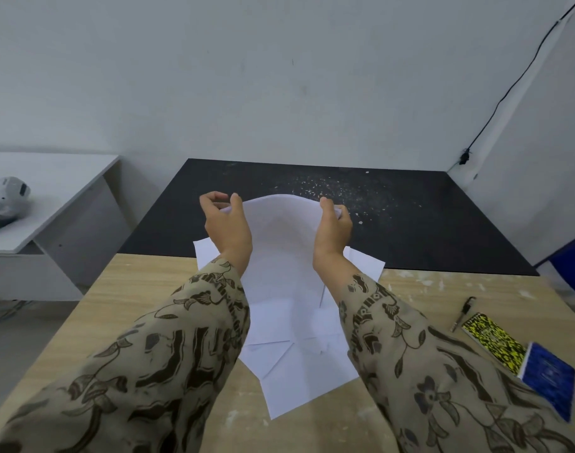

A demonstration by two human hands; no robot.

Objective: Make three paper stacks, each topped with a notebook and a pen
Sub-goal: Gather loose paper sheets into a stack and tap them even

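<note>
I hold a white paper sheet (281, 237) up off the table, bowed between both hands. My left hand (227, 228) pinches its far left corner and my right hand (333, 228) pinches its far right corner. Under it, several loose white sheets (299, 371) lie fanned and askew on the wooden table (142, 295). At the right edge lie a yellow-and-black notebook (491, 343), a blue notebook (549, 377) partly overlapping it, and a black pen (463, 313) just beyond them.
A black table (410, 220) speckled with white crumbs butts against the far edge of the wooden one. A white desk (47, 197) with a white device (5, 197) stands at the left. A black cable (521, 83) runs down the right wall.
</note>
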